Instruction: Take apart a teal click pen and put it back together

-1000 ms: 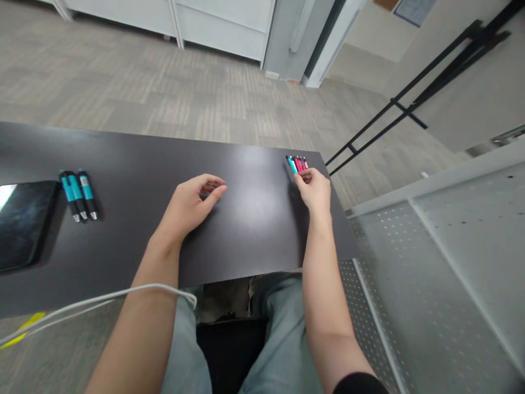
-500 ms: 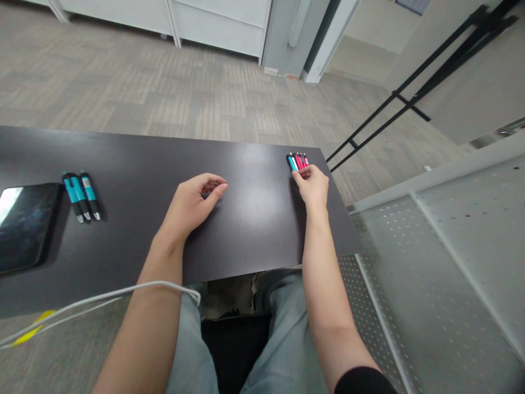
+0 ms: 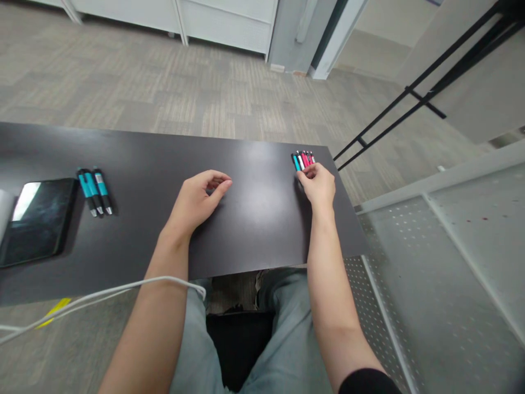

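— The pens [image 3: 302, 160] sit bunched at the far right corner of the dark table [image 3: 254, 219], a teal one on the left of the bunch, a white one next, then pink ones. Our right hand [image 3: 318, 186] has its fingertips curled onto their near ends; whether we pinch one or only press on the bunch, we cannot tell from here.

— And the left hand [image 3: 197, 201]?

— It rests on the table near the middle, fingers loosely curled, thumb near the forefinger, holding nothing we can see.

— What could go wrong?

— The bunch lies close to the table's right edge and far edge. In our judgement, a sideways nudge from our fingers could roll a pen off the table, since they are round and lie loose side by side.

— Which way do they point?

— Their long axes run away from us, leaning slightly left, far ends toward the carpet.

— Anything else about?

— Three teal pens [image 3: 94, 191] lie together well off to the left, just beside a dark tablet [image 3: 39, 219]. A white cable [image 3: 106, 295] crosses below our left forearm.
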Motion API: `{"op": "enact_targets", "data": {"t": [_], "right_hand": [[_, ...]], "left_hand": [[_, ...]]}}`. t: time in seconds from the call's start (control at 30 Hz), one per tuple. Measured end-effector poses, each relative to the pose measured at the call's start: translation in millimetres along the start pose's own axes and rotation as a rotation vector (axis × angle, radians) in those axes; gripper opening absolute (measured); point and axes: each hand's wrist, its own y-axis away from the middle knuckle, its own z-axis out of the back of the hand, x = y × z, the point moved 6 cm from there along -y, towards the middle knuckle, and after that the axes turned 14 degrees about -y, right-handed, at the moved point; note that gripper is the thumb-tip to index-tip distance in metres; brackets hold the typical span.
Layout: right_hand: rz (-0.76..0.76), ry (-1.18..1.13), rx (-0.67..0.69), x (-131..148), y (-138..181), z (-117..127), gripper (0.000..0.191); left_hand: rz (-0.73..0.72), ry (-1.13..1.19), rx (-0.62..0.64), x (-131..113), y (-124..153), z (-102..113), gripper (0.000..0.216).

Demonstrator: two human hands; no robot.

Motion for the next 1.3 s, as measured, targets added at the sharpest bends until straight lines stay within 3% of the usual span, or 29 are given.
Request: {"op": "enact_targets", "data": {"t": [0.13,0.23,0.33,0.43,0.57,0.67,0.87,0.97,1.17,1.3], "right_hand": [[0.040,0.003,-0.007,9,4,-2,0.014],[0.118,0.002,-0.096,19,8,-1,0.011],[0.293,-0.117,-0.078,37,15,-6,0.006],[0.350,-0.204,-0.005,54,25,-12,0.008],[0.379,-0.235,0.111,70,36,-22,0.011],[0.386,-0.259,0.161,73,37,-28,0.010],[0.414,-0.319,0.201,72,36,-31,0.011],[0.423,-0.343,0.211,71,36,-29,0.010],[0.464,-0.371,0.309,69,36,-28,0.015],[0.476,-0.404,0.329,67,35,-30,0.013]], "left_hand": [[-0.032,-0.013,-0.054,3,0,0,0.017],[0.019,-0.052,-0.148,9,1,10,0.014],[0.128,-0.176,-0.307,22,10,41,0.013],[0.283,-0.457,-0.393,35,30,87,0.018],[0.564,-0.839,-0.254,61,55,144,0.030],[0.653,-0.950,-0.133,75,62,167,0.040],[0.650,-1.054,0.009,77,59,165,0.039],[0.639,-1.060,0.033,80,52,163,0.048],[0.625,-1.043,0.132,104,15,177,0.053],[0.590,-1.052,0.194,110,-6,186,0.071]]}}
